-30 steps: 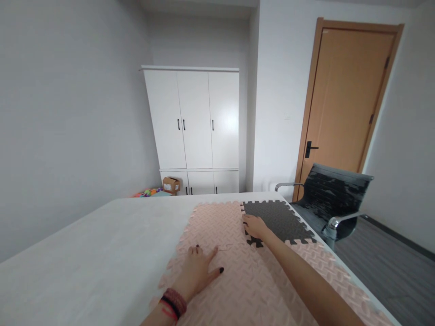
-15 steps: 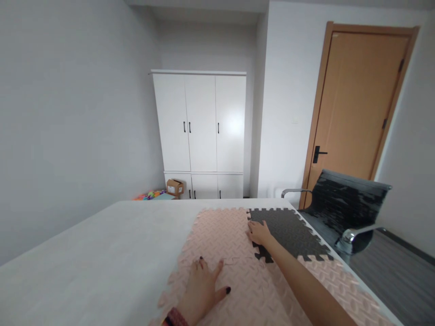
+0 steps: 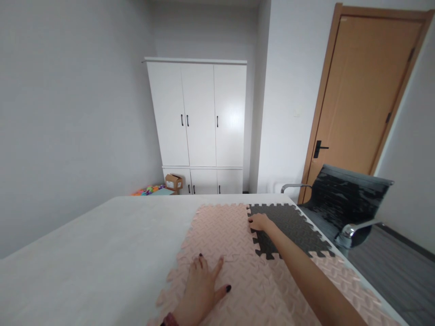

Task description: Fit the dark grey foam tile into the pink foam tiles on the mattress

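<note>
Pink foam puzzle mats lie joined on a white bed. A dark grey mat is locked into them at the far right. My left hand rests flat on a pink mat, fingers spread, nails painted dark. My right hand reaches forward with its fingers pressed down on the toothed seam between the far pink mat and the grey mat. Neither hand holds anything.
A black office chair stands right of the bed, before a brown door. A white wardrobe fills the far wall. A small cardboard box and colourful toys lie on the floor beside it.
My right hand has slid farther along the seam, away from me. My left hand stays flat on the pink mat. The view has shifted slightly.
</note>
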`<state>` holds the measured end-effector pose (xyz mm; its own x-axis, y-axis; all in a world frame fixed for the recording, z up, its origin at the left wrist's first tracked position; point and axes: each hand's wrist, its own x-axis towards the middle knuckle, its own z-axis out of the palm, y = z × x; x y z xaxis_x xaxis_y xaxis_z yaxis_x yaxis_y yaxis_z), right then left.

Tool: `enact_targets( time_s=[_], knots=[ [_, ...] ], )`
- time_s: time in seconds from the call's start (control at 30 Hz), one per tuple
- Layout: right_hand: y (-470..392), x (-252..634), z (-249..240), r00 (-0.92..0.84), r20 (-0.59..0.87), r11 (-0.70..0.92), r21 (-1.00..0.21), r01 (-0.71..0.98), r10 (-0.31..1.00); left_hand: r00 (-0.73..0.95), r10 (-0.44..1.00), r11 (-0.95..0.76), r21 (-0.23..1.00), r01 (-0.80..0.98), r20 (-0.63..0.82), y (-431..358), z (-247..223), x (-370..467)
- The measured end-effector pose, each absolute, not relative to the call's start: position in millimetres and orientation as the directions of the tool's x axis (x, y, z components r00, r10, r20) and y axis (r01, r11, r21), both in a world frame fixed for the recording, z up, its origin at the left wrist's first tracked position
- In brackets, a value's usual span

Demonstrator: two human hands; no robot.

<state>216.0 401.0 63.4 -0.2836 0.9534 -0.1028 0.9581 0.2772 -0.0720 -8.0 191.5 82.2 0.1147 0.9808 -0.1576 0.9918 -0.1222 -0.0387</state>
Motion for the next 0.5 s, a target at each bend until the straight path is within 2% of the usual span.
enact_targets(
  time_s=[0.17, 0.33, 0.5],
  knots=[
    [392.9, 222.4, 63.4, -0.314, -0.093, 0.302, -0.119, 0.946, 0.945, 0.118, 0.983, -0.125, -0.043, 0.991, -0.14, 188.1, 84.1, -8.1],
    [401.4, 210.3, 60.1, -0.299, 0.034, 0.301, -0.129, 0.945, 0.954, 0.101, 0.981, -0.106, -0.023, 0.994, -0.164, 188.4, 87.4, -6.8],
    [413.4, 198.6, 46.0, -0.242, 0.095, 0.254, -0.14, 0.957, 0.966, 0.087, 0.977, -0.088, 0.002, 0.996, -0.195, 197.8, 81.9, -7.9]
  ],
)
